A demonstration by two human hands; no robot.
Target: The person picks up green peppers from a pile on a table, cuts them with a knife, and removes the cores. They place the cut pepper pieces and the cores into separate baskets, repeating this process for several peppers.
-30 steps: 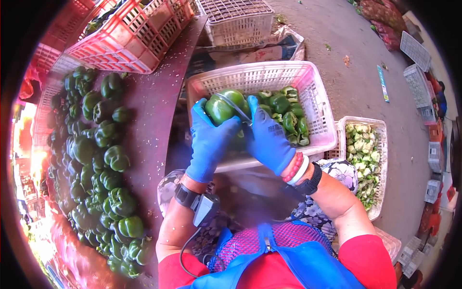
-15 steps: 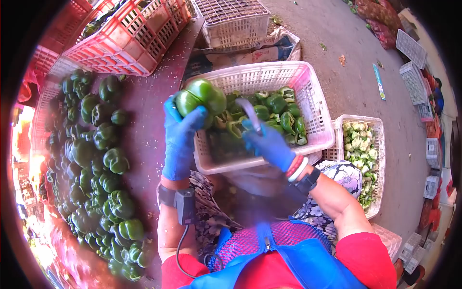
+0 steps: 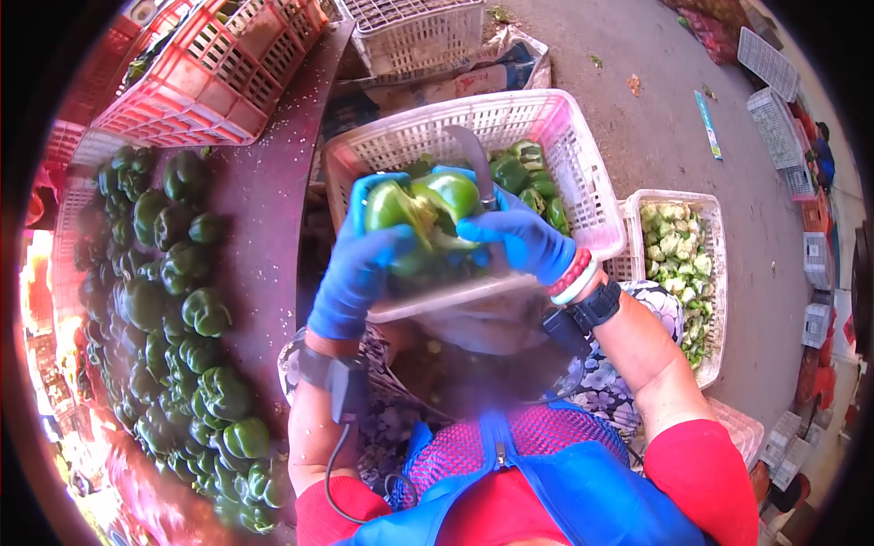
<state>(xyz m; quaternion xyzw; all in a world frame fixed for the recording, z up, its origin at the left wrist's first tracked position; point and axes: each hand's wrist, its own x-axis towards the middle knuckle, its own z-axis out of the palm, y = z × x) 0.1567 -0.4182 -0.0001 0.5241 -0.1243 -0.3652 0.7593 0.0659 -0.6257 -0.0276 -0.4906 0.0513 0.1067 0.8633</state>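
Over the plastic crate [image 3: 594,191], a green bell pepper [image 3: 391,207] is parted down the middle, its pale inside showing. My left hand [image 3: 350,278], in a blue glove, is closed around the left part. The blue-gloved right hand [image 3: 533,238] grips the right part and also keeps a knife [image 3: 473,156] with a curved blade, which points up and away from me. Inside the crate lie cut green pepper pieces [image 3: 510,175], partly hidden by my hands.
Many whole green peppers [image 3: 205,312] lie on the dark red table [image 3: 269,209] at left. A red crate [image 3: 205,82] stands at its far end. On the right, a smaller crate [image 3: 719,273] holds pale pepper cores [image 3: 675,241]. Another white crate [image 3: 419,41] stands beyond.
The pepper, whole-looking and in my left hand alone before, is now split open between both hands. My right hand has come up to it with the knife, its blade now pointing up.
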